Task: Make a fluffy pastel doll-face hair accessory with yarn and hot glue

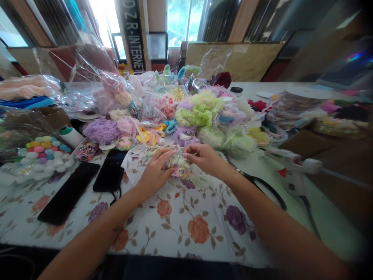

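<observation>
A small doll head [181, 172] with a painted face and pale trimmings lies on the flowered cloth [180, 210]. My left hand [157, 169] holds it from the left, thumb across its side and fingers over the top. At its upper right, my right hand [201, 155] is closed in a pinch against the trimmings; whatever is between those fingertips is too small to make out. White ribbon [131, 165] trails to the left of my left hand. Black-handled scissors [262, 184] lie partly behind my right forearm.
Two black phones [70, 190] lie at left, near a bag of pompoms [43, 157] and a thread spool [71, 136]. Behind my hands rises a heap with purple yarn [101, 130], another doll head [126, 140] and green tulle [201, 109]. A glue gun [294, 167] with a cord is at right.
</observation>
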Motion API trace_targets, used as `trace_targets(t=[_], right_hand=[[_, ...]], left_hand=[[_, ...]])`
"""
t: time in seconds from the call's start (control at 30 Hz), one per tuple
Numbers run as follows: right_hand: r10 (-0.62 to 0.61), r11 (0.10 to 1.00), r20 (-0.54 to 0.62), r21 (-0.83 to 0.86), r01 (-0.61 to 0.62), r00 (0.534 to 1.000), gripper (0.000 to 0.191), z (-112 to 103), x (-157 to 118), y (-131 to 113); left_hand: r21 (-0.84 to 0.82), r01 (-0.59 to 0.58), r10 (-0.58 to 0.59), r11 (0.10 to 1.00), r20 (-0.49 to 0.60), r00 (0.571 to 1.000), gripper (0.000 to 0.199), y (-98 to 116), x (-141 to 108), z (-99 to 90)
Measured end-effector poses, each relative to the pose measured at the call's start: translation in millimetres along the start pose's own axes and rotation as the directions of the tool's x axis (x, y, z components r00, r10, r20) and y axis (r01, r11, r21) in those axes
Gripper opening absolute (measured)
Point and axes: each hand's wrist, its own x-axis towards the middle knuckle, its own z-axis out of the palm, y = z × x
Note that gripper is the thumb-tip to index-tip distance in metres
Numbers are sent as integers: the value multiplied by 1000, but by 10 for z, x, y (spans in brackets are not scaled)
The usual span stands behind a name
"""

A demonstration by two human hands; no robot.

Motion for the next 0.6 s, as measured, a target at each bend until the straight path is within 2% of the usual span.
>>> trace_targets(t=[0.4, 0.6], right_hand=[[3, 999, -24, 46, -2, 1000, 22, 37, -38, -27], [-1, 999, -31, 36, 2, 1000, 22, 45, -42, -29]], left_hand=[[-7, 8, -8, 1000, -27, 1000, 39, 17, -6, -3], [-32, 60, -61, 998, -30, 998, 37, 38, -7, -6]])
